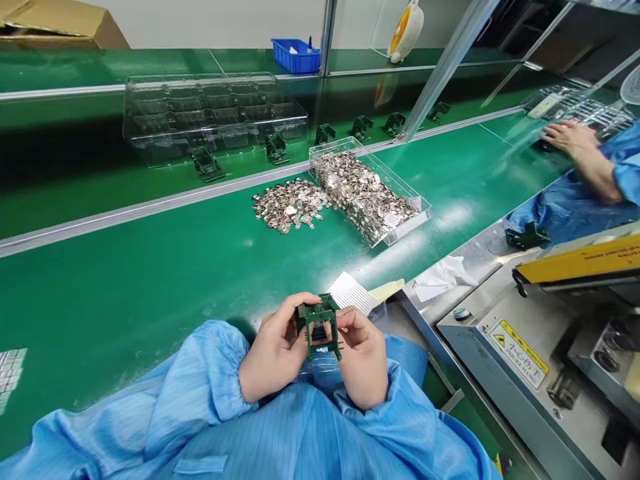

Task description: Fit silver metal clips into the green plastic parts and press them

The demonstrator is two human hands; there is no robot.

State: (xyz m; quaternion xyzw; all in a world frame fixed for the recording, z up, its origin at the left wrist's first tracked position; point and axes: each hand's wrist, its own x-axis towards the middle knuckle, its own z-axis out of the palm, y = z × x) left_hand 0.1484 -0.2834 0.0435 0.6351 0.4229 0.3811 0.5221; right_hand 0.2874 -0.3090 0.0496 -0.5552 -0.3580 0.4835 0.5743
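Close to my body, a small dark green plastic frame [320,320] is held between both hands. My left hand [277,347] grips its left side, with fingers closed around the edge. On the other side, my right hand [363,353] pinches the frame between thumb and fingers. Just behind the frame lie a ribbed white piece [351,293] and a pale yellow strip [388,291]. Farther back, a pile of small silvery metal parts [291,205] rests on the green table [150,267], beside a clear tray [421,215] filled with similar parts.
Several green frames [206,164] stand along the conveyor's edge, near a clear blister tray [215,110]. A blue bin [296,57] sits behind. At right are a machine [520,347], white tissue [445,277] and another person's hand [573,137].
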